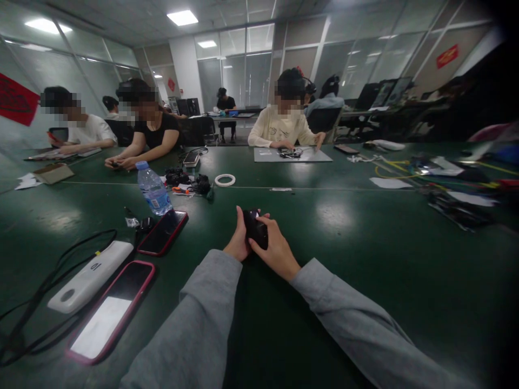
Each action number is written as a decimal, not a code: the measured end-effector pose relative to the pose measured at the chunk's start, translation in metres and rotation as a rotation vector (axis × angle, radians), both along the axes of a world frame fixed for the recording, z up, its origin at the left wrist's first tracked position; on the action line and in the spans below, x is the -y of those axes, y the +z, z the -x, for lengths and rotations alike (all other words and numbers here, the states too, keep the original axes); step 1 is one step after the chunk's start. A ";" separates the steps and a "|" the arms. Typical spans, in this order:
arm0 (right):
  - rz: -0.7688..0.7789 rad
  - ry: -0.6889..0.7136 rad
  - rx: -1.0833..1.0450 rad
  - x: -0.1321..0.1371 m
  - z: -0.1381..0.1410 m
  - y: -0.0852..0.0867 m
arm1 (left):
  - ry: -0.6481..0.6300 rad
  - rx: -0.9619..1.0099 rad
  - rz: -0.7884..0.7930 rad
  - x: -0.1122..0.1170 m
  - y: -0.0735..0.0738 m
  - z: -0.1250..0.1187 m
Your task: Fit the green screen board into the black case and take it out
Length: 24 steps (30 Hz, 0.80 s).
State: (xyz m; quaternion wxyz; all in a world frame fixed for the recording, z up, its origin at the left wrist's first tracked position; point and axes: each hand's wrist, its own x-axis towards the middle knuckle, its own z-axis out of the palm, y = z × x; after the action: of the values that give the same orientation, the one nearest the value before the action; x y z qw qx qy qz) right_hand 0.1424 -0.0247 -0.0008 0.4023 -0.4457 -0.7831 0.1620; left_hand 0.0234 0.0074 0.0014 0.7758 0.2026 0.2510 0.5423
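Office room, glass partitions at the back, ceiling panels glowing; a long dark green tabletop (365, 254) is filling the head view.

Both grey sleeves are reaching in from the bottom edge. The left hand (237, 244) and right hand (276, 253) are meeting at the middle of the tabletop, just above its surface. Both sets of fingers are curling narrow around one small black part (255, 229): the left hand is pressing against its left side, and the right fingers (259, 249) are wrapping its lower front. What the part is, cannot tell.

Left of the fingers, near: a phone in a red case (162, 233) is lying face up, with a water bottle (153, 189) standing just behind it. Farther left and nearer the camera, a white power bank (91, 275) and a phone in a pink case (109, 313) are lying side by side, and a black cable (44, 270) is looping past them.

Beyond the fingers, a white tape ring (225, 180) is lying flat. Across the tabletop, three people are sitting and working with their own hands; one is leaning over a grey mat (316, 156).
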 end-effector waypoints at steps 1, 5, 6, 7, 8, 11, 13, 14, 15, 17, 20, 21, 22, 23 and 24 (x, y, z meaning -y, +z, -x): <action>-0.005 0.000 0.009 0.000 0.000 0.000 | 0.002 0.007 -0.007 0.000 -0.001 0.000; -0.035 0.018 0.036 0.001 -0.001 0.000 | 0.016 0.030 -0.013 0.000 -0.002 0.000; -0.041 0.019 0.041 0.001 -0.001 -0.001 | 0.018 0.031 -0.009 0.000 -0.002 0.000; -0.046 0.016 0.047 0.001 -0.001 -0.001 | 0.020 0.032 -0.005 0.000 -0.002 0.000; -0.050 0.011 0.054 0.001 -0.001 -0.001 | 0.019 0.031 -0.001 0.000 -0.002 0.000; -0.056 0.004 0.077 0.001 -0.002 0.000 | 0.010 0.023 -0.001 0.000 -0.001 0.000; -0.060 -0.004 0.095 0.002 -0.002 0.001 | 0.007 0.014 -0.009 0.000 -0.001 0.000; -0.064 -0.012 0.105 0.003 -0.002 0.001 | 0.004 0.010 -0.015 0.001 -0.001 0.000; -0.069 -0.021 0.114 0.003 -0.002 0.002 | -0.002 0.009 -0.021 0.001 -0.001 0.000; -0.079 -0.035 0.127 0.004 -0.001 0.002 | -0.016 0.008 -0.032 0.001 -0.001 0.000; -0.087 -0.038 0.122 0.005 0.000 0.002 | -0.029 0.011 -0.047 0.002 0.000 0.000; -0.089 -0.039 0.115 0.006 0.000 0.002 | -0.028 0.012 -0.049 0.002 0.001 0.000; -0.090 -0.039 0.106 0.006 0.000 0.001 | -0.027 0.013 -0.049 0.002 0.001 0.000; -0.092 -0.038 0.098 0.006 0.000 0.001 | -0.025 0.016 -0.046 0.002 0.002 0.000; -0.093 -0.036 0.091 0.006 0.001 0.001 | -0.021 0.020 -0.042 0.002 0.002 0.000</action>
State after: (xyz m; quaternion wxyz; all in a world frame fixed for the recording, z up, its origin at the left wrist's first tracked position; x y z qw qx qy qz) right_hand 0.1419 -0.0307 0.0004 0.3895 -0.4475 -0.7991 0.0976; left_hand 0.0235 0.0052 0.0035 0.7795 0.2164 0.2297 0.5411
